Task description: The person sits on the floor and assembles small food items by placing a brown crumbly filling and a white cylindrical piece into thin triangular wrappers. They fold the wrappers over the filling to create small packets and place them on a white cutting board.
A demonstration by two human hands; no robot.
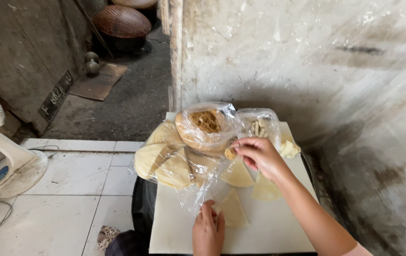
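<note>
Right hand (258, 154) pinched shut on a small tan lump of filling (231, 153), held just beside the clear plastic bag of brown crumbly filling (206, 124). Left hand (208, 230) fingers pressed down on a pale triangular dough wrapper (234, 210) lying on the white square board (174, 223). More wrappers sit bagged in plastic (165, 163) at the board's left edge. White fan base (4, 166) on the tiled floor.

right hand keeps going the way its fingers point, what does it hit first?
Probably the clear bag of brown filling: the right hand points up-left, its fingertips already beside a bit of filling at the bag's lower edge. Depth is unclear.
</note>
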